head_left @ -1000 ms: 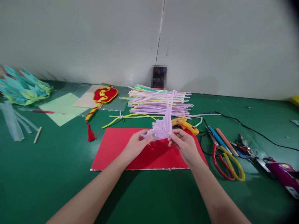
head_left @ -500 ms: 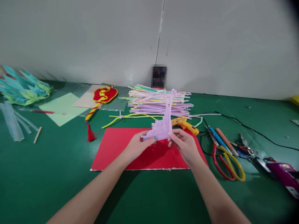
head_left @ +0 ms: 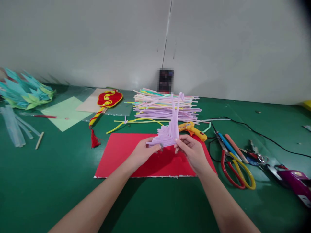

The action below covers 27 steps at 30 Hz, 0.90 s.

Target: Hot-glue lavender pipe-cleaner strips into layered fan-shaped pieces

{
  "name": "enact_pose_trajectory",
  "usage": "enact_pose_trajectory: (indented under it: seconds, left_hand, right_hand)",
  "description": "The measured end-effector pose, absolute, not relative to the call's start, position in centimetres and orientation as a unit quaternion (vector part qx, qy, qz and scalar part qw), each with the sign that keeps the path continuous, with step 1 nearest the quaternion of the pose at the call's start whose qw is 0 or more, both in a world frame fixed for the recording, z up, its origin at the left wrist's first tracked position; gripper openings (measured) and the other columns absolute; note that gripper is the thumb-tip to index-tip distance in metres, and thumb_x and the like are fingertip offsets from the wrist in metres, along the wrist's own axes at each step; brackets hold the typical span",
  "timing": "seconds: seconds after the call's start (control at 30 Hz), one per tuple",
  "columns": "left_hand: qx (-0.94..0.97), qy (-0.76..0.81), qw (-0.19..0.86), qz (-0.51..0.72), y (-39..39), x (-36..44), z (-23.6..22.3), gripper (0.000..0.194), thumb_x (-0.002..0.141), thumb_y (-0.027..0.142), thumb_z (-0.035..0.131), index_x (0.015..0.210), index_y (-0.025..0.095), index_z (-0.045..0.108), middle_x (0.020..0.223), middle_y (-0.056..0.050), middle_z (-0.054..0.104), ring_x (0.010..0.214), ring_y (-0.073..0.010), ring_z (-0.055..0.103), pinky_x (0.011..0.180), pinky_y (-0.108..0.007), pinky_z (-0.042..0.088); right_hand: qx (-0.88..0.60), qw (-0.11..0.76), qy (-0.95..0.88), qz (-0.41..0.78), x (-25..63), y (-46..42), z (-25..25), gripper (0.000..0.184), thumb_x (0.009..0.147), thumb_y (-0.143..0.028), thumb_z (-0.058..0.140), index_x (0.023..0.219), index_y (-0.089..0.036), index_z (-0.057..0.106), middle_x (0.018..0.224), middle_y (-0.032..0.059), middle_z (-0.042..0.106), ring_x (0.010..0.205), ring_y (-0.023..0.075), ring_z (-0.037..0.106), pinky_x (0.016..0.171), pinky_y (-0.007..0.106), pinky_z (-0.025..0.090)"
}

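Note:
Between my hands is a lilac pipe-cleaner piece (head_left: 167, 135), made of bent stems laid side by side in nested L shapes. Two long stems rise from it, one curled over at the top. My left hand (head_left: 146, 149) is closed on its lower left end, thumb in front. At the lower right corner, my right hand (head_left: 190, 148) pinches the piece between thumb and fingers. Both hands are above a red board (head_left: 121, 155) with a ragged white front edge. A thick bundle of pastel pipe cleaners (head_left: 165, 106) lies behind.
A yellow glue gun (head_left: 193, 130) rests behind my right hand, near a black cord (head_left: 262, 133). To the right are scissors (head_left: 236, 168), keys (head_left: 259, 157) and a purple tool (head_left: 293, 181). On the left lie a red-and-yellow fan (head_left: 109, 98), green paper (head_left: 68, 113) and glue sticks (head_left: 13, 126).

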<state>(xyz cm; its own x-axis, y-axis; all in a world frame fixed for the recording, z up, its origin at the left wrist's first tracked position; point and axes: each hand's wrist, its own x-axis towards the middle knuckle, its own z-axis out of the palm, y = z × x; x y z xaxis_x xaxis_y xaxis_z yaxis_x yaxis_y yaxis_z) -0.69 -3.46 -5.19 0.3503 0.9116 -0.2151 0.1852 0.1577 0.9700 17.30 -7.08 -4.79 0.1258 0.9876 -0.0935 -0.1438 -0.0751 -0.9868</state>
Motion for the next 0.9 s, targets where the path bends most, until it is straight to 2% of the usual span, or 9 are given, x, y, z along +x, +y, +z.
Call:
enact_pose_trajectory:
  seconds: [0.37, 0.9]
  left_hand:
    - [0.564, 0.485, 0.592, 0.312, -3.56, -0.63, -4.76, 0.020, 0.067, 0.029, 0.057, 0.080, 0.017, 0.066, 0.077, -0.004, 0.071, 0.076, -0.0209, 0.064, 0.076, -0.033, 0.047]
    - [0.551, 0.496, 0.594, 0.312, -3.50, -0.56, -4.90, 0.024, 0.064, 0.030, 0.060, 0.084, 0.017, 0.065, 0.082, -0.005, 0.071, 0.080, -0.0227, 0.063, 0.078, -0.033, 0.046]
  right_hand:
    - [-0.507, 0.542, -0.417, 0.524, 17.38, -7.17, -4.98, 0.019, 0.072, -0.034, 0.067, 0.079, -0.018, 0.062, 0.061, -0.0018, 0.063, 0.052, 0.0099, 0.057, 0.058, 0.025, 0.048]
    - [-0.513, 0.533, -0.438, 0.511, 17.35, -7.22, -4.91, 0.018, 0.072, -0.035, 0.066, 0.078, -0.018, 0.061, 0.061, -0.0009, 0.062, 0.054, 0.0112, 0.057, 0.058, 0.027, 0.048]
